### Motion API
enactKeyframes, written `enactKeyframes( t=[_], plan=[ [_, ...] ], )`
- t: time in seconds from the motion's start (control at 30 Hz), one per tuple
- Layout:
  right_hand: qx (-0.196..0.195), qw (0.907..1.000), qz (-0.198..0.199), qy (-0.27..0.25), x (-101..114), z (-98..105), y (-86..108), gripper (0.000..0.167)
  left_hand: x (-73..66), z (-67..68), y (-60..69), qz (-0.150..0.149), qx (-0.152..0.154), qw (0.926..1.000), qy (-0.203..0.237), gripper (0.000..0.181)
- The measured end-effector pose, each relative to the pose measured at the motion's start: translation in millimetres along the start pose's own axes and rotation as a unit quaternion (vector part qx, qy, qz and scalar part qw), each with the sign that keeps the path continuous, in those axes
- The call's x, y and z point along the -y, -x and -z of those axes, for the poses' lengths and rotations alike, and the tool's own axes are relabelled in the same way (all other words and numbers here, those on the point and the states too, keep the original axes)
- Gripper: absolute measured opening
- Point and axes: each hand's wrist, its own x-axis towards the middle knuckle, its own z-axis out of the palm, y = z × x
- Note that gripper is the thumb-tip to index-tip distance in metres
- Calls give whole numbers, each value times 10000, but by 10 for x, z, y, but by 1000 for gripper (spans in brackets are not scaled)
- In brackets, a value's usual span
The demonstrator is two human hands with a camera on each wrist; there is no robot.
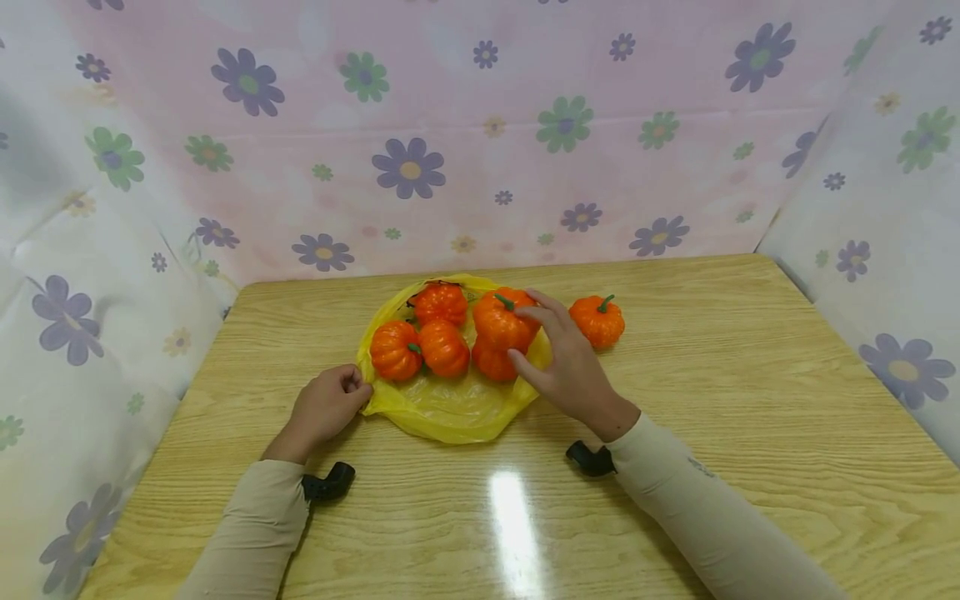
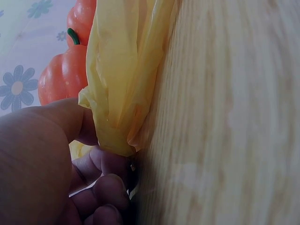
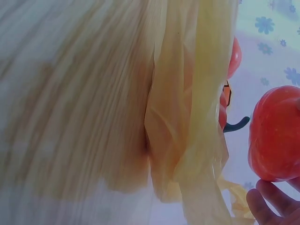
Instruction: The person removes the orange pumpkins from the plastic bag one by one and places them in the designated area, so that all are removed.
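A yellow plastic bag (image 1: 450, 429) lies spread on the table, its mouth wide. Several orange toy pumpkins sit in it, among them a ribbed one (image 1: 393, 352) with a green stem at the left. At the bag's left rim, my left hand (image 1: 327, 408) pinches the plastic (image 2: 117, 93) between thumb and fingers. My right hand (image 1: 573, 371) holds an orange pumpkin (image 1: 501, 323) by its right side, above another pumpkin (image 1: 493, 365). In the right wrist view, fingertips (image 3: 262, 206) touch the underside of the held pumpkin (image 3: 276, 136).
One more pumpkin (image 1: 597, 322) stands on the wooden table (image 1: 720, 350), right of the bag and beyond my right hand. A flower-patterned cloth (image 1: 450, 167) hangs behind the table and along both sides. Dark wrist devices (image 1: 330, 483) sit at both sleeves.
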Motion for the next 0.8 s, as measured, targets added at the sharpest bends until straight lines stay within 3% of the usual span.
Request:
enactKeyframes(
  t=[0.8],
  plan=[
    [-143, 9999, -53, 51, -73, 206, 115, 53, 31, -12, -20, -4, -23, 10000, -19, 14]
  ],
)
